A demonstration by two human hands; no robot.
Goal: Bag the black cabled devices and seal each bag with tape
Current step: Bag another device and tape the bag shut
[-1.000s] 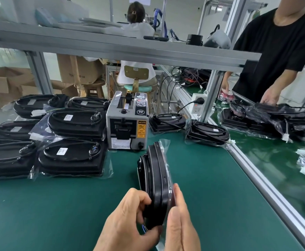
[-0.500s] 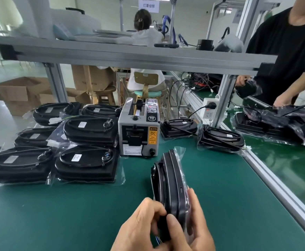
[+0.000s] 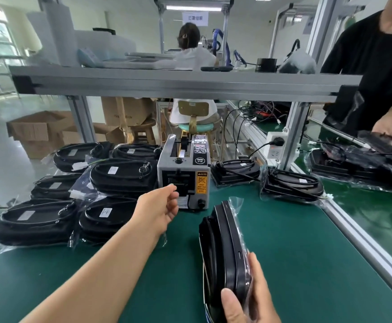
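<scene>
head view, what changed: a moment ago both hands were clamped on the bagged device (image 3: 223,248). Now the left hand (image 3: 160,206) has let go and shot forward to the tape dispenser (image 3: 185,173).
left hand: relaxed, fingers loosely curled, fingertips right at the dispenser's front slot. Nothing in it that I can make out, and I can't see a tape strip.
right hand (image 3: 248,297): on its own now, gripping the device's near end, thumb on the left face and fingers wrapped round the right.
device: standing on edge on the green mat (image 3: 306,264), running away from the right hand toward the dispenser. The clear bag is already over it, with loose film sticking out at the far end.
dispenser: straight ahead of the left hand, ahead and left of the right hand.
done pile (image 3: 120,176): bagged units stacked left of the left arm, and two more bagged units (image 3: 292,185) ahead and right of the right hand.
what it means: my guess is the bagging on this one is done and it's tape time. Pull a strip, bring it back, close the flap. One-handed hold looks a bit wobbly, so the device could tip.
</scene>
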